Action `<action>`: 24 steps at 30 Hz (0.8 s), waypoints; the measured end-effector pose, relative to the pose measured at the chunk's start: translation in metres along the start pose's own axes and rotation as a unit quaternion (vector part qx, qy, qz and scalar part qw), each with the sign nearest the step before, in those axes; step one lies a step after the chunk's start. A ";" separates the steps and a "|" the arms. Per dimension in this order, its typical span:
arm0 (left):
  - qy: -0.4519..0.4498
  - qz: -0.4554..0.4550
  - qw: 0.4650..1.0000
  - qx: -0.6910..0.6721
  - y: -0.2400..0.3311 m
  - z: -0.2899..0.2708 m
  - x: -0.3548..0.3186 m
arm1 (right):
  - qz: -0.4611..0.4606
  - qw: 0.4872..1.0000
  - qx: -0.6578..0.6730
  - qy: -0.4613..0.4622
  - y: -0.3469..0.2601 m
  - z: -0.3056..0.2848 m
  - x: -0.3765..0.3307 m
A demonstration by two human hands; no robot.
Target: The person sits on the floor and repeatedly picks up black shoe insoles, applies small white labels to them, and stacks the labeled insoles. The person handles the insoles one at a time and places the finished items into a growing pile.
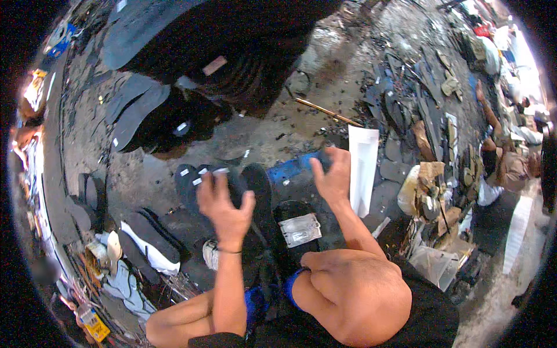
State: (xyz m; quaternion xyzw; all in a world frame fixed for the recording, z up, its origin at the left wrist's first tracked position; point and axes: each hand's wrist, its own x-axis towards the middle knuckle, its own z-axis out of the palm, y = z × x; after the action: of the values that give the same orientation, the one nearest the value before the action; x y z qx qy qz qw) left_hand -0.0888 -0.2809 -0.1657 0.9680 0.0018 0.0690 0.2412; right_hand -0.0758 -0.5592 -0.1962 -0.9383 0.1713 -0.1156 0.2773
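evidently left hand (224,207), by illegibly labelled soles (187,189), and right hand (335,180) show released grips.

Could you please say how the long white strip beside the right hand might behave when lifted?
The long white strip looks smooth, so it may be slippery; being narrow, it could sag if held at one end.
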 end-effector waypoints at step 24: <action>-0.007 -0.462 0.611 -0.643 0.064 0.009 -0.035 | 0.161 0.803 0.136 -0.558 -0.078 -0.062 -0.025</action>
State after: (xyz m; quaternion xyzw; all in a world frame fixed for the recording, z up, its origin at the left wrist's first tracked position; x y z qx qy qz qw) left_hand -0.1237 -0.3426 -0.1487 0.4356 0.4021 -0.0747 0.8018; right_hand -0.0979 -0.5177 -0.1050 -0.7526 0.1179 0.4515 0.4647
